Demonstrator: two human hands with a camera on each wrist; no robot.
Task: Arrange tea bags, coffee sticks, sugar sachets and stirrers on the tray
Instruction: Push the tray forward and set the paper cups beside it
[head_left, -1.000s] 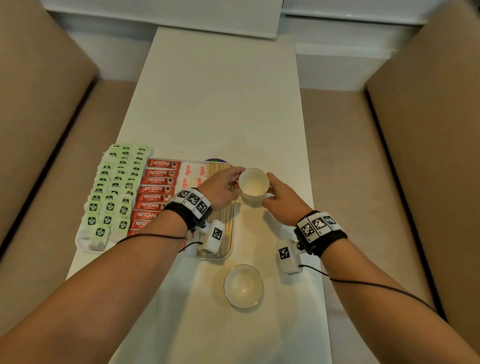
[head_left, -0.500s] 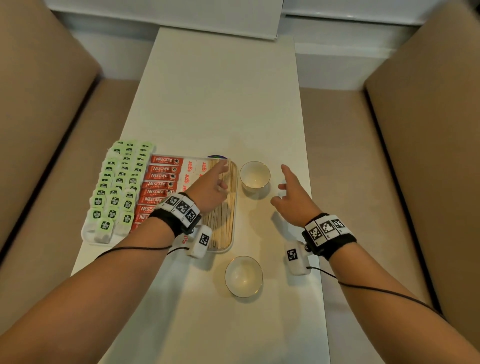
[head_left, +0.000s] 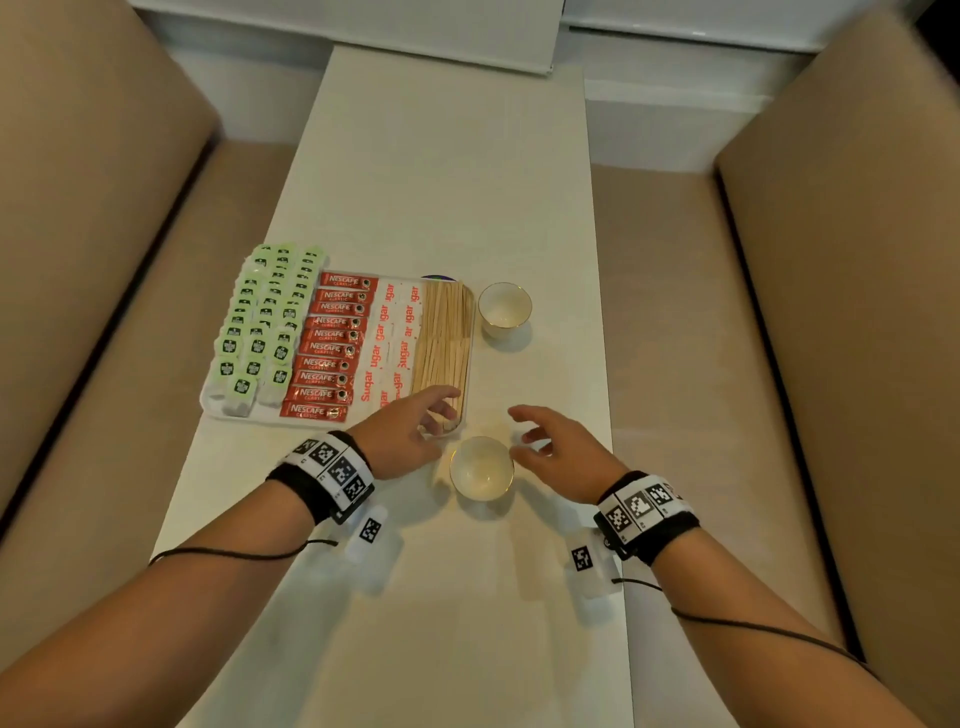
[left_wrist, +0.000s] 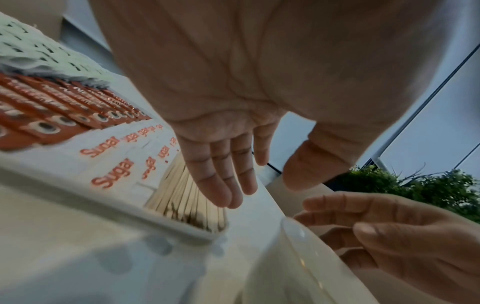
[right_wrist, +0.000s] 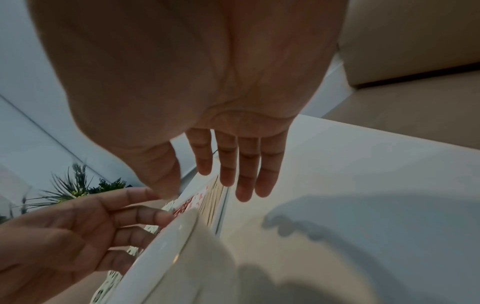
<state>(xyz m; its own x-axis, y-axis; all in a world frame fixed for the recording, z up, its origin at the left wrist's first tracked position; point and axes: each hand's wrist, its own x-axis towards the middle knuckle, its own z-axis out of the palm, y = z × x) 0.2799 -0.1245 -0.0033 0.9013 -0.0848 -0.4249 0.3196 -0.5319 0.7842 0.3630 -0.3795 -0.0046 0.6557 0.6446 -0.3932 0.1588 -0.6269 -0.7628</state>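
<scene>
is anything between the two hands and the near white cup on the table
Nothing visible: the left hand and right hand flank the gold-rimmed near white cup, both open, with only bare white table between.

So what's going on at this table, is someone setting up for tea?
Looks like it. The tray already holds rows of tea bags, coffee sticks, sugar sachets and stirrers. Both hands, left hand and right hand, hover open either side of the near cup, holding nothing. A second cup stands beside the tray.
</scene>
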